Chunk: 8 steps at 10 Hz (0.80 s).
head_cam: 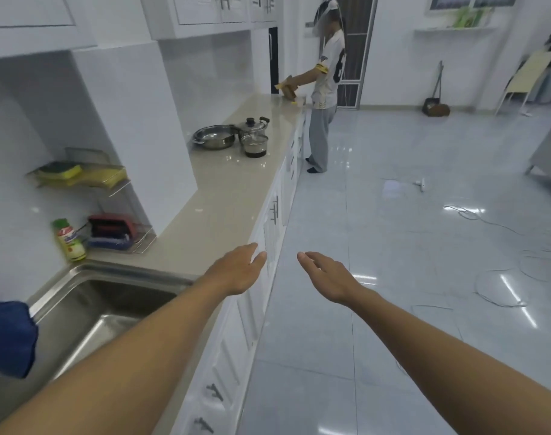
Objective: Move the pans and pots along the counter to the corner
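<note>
Both of our hands are empty and open, fingers loosely straight and held out ahead. The left hand hangs over the counter's front edge just past the sink. The right hand is beside it over the floor, off the counter altogether. From here the counter runs straight away from us, and that line is what the coming move turns on — the cookware lies well ahead along it, in front of the left hand rather than the right, and far out of reach of either. So we judge that we must walk up alongside the cabinets before anything can be gripped, with the left arm on the counter side and likely first to arrive. The things stand in a tight cluster. On the left, toward the wall, is a wide, shallow steel pan with side handles and no lid. Just behind and to its right is a lidded steel pot with a black knob and handles. In front of that, nearest the counter's edge, is a small pot under a glass lid. They stand close, perhaps touching — we cannot tell. Farther on, another person stands working at the counter's far end.
</note>
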Tool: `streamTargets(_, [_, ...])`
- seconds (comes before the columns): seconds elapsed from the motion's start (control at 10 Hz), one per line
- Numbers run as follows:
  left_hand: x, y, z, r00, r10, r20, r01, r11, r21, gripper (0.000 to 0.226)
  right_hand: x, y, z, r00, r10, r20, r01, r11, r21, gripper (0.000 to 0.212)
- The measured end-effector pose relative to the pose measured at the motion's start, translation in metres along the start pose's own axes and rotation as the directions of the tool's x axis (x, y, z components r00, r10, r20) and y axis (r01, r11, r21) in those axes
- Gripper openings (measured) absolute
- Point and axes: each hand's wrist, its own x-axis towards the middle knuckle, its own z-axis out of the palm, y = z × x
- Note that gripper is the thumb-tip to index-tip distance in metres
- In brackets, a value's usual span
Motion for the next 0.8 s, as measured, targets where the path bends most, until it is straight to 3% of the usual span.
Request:
streamTargets(0.5, [0.220, 0.016, -0.050, 0.997, 0.073, 0.024, -0.074, 0.996, 0.040, 0.066, 0.203, -0.002, -0.063, 0.998, 0.047, -0.048, -0.046, 0.999, 0.006, 0.070])
streamTargets(0.8, [0.358, 0.020, -0.068, 0.999, -0.045, -0.008, 0.045, 0.999, 0.011, 0.070, 0.357, 0.016, -0.114, 1.000, -0.016, 0.025, 0.016, 1.000, -0.007, 0.076])
